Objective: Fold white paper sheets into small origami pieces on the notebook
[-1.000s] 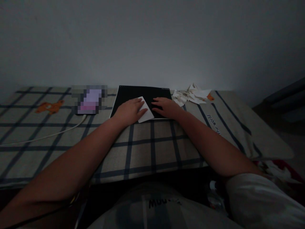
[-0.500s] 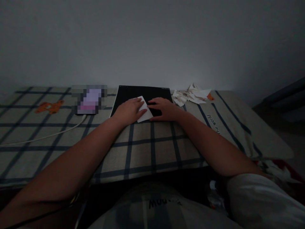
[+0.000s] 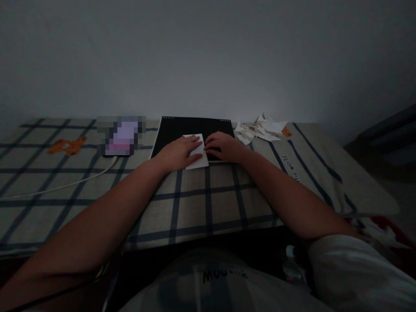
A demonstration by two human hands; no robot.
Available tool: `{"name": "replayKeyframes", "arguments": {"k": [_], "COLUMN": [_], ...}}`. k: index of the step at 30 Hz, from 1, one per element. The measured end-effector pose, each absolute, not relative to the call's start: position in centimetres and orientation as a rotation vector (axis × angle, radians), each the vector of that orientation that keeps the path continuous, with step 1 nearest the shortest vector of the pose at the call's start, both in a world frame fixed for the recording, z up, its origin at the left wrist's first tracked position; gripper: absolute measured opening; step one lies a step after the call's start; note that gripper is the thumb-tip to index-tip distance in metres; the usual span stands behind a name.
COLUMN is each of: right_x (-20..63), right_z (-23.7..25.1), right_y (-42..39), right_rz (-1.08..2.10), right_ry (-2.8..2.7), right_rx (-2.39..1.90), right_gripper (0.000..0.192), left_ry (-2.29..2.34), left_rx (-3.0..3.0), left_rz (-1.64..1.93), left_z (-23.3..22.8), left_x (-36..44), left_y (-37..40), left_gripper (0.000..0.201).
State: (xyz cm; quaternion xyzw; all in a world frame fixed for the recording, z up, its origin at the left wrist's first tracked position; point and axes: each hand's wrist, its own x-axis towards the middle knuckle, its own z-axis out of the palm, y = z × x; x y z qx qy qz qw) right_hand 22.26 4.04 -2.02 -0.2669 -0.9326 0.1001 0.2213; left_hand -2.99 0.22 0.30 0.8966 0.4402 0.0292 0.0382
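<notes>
A small white piece of paper [image 3: 199, 149] lies over the near edge of a flat black board or pad [image 3: 191, 124] with rows of pale marks at its far corners. My left hand [image 3: 178, 153] rests flat on the paper's left part, fingers apart. At the paper's right edge is my right hand [image 3: 224, 146], its fingers bent and a little spread, the tips close to that edge. Whether those tips touch the paper I cannot tell.
On the checked tablecloth [image 3: 191, 208], a blurred-out phone [image 3: 121, 136] with a white cable [image 3: 87, 178] lies left, beside an orange cutout shape [image 3: 67, 146]. Torn white paper scraps [image 3: 260, 128] are heaped at right. A plastic bottle [image 3: 294, 266] stands below the table edge.
The paper has turned from slanted to nearly upright in view and shifted slightly right and nearer. My right fingers have drawn in to its right edge; my left hand stays on it.
</notes>
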Motion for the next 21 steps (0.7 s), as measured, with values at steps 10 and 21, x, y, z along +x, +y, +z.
{"name": "replayKeyframes", "arguments": {"k": [10,21], "right_x": [21.3,20.3], "right_z": [-3.0,-3.1], "right_y": [4.8,5.1], "right_rz": [0.301,0.218], "right_ry": [-2.537,-2.506], "right_rx": [-0.872,-1.045], "right_gripper": [0.021,0.027], "left_ry": [1.317,1.329], "left_rx": [2.714,2.695], "left_rz": [0.036,-0.009], "left_z": [0.3,0.9], "left_x": [-2.9,-2.6], "left_y": [0.4,0.2], "left_gripper": [0.065,0.062]}}
